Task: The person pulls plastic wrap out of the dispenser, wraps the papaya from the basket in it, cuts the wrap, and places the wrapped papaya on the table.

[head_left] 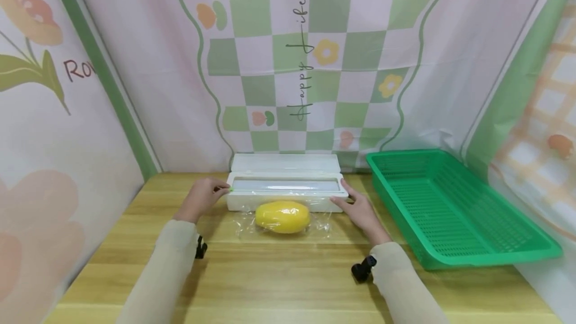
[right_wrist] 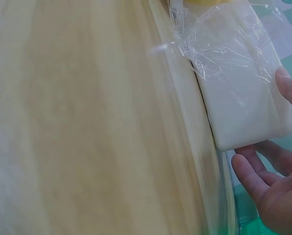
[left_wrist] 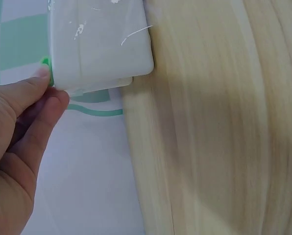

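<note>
A white cling film dispenser (head_left: 288,203) lies across the table with its lid (head_left: 285,163) raised behind it. Clear cling film (head_left: 321,224) comes over its front and lies on and around a smooth yellow oval fruit (head_left: 282,217), whose exact kind I cannot tell. At the dispenser's left end, my left hand (head_left: 204,197) pinches a small green slider (left_wrist: 47,66) between thumb and fingers. My right hand (head_left: 360,210) holds the right end, thumb at the front and index finger near the back corner; the other fingers sit beside the end wall in the right wrist view.
To the right stands a green plastic basket (head_left: 407,234) with slotted sides and bottom. The wooden table (head_left: 270,279) meets a patterned curtain (head_left: 252,54) just behind the dispenser. Black camera mounts (head_left: 363,269) are strapped at both wrists.
</note>
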Available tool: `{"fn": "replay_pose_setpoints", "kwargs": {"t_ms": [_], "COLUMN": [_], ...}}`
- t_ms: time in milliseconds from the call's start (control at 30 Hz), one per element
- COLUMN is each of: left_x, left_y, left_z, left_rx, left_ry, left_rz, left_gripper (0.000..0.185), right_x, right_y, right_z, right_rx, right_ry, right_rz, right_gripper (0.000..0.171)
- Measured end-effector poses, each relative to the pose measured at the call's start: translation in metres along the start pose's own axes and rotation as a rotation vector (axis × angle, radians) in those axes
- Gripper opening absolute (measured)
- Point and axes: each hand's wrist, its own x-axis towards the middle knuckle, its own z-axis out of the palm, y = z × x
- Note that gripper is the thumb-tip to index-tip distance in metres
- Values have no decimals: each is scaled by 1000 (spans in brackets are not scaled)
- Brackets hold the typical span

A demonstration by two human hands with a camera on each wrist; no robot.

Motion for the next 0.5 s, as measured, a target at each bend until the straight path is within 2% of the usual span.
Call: {"fn": "replay_pose_setpoints", "kwargs": {"t_ms": [300,500], "left_x": [1,0], "left_y": [-3,-1], "left_z": [0,1], "left_rx": [-14,-72], "left_ry": [-12,-12], "left_rz": [16,6], "left_gripper": [19,22], "right_x": [-2,-6], "right_y": [-4,-10], "right_z": [-1,-6], "right_rx": [28,66], "right_ry": [-25,-75], "right_rz": [14,27], "right_gripper": [87,80]}}
